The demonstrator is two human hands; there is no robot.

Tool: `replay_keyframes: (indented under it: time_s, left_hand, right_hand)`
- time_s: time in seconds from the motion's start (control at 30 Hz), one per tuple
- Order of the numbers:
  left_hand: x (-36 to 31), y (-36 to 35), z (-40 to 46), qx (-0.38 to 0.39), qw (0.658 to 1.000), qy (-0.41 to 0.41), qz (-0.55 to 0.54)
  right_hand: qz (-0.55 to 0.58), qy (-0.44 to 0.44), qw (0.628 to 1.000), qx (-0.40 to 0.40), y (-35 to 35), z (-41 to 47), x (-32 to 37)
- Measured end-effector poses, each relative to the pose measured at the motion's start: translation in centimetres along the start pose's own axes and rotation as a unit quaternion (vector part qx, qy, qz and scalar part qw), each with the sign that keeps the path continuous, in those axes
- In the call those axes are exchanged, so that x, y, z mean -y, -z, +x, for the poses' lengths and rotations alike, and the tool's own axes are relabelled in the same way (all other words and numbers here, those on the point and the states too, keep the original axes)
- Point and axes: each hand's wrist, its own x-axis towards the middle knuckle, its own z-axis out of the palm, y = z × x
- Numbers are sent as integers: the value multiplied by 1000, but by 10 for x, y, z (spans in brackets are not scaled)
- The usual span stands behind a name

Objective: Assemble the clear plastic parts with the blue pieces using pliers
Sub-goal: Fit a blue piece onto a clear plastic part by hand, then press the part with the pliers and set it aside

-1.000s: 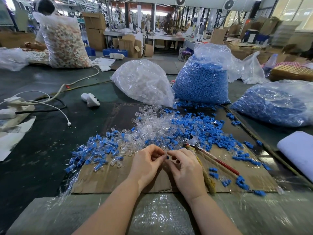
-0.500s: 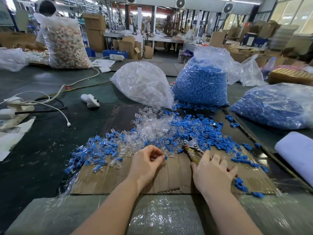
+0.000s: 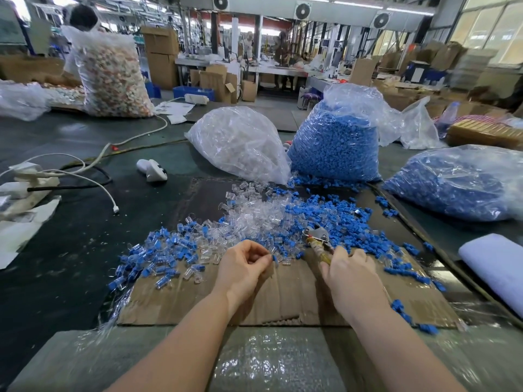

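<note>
The work lay on a flattened cardboard sheet spread over the bench. On the far half of the sheet sat a loose heap of clear plastic parts, with blue pieces scattered to the right of that heap and joined clear-and-blue units to its left. The left hand hovered over the near edge of the heap, its fingers curled in a narrow pinch on one small part with a blue end; whether a clear part was already fitted to it could not be told. The right hand was at the right of the heap, its fingers wrapped round the yellowish handle of the pliers, whose metal head pointed into the blue pieces. How the jaws stood could not be made out. Behind the heap stood a bag of clear parts and a bag of blue pieces; a further blue-filled bag lay well to the right. The step in hand appeared to be taking up the tool for a pressing operation on the pinched part. The next move would call for lifting the pliers clear of the loose pieces, bringing the head to the left hand, seating the part squarely between the jaws, and squeezing without crushing the clear shell.
</note>
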Motion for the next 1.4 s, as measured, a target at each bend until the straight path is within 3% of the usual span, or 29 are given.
replay_keyframes:
  time_s: [0.13,0.27,0.4,0.63,1.07,1.4]
  left_hand:
    - [-5,-3,2,-11,999,23,-31]
    - [-13,-1,5,-21,987,73,-139]
    - [-18,-1,12,-43,979,96,-173]
    - [-14,2,20,-64,973,121,-186]
    - [-12,1,23,-91,973,129,-166]
    - [-17,0,19,-97,977,129,-139]
  right_hand:
    - [36,6,999,17,13,2,3]
    - [139,36,986,81,22,7,6]
    - [328,9,922,207,29,6,18]
    - [410,-14,864,292,36,-1,23]
    - [420,25,851,314,38,0,18]
    - [382,50,876,291,39,-1,20]
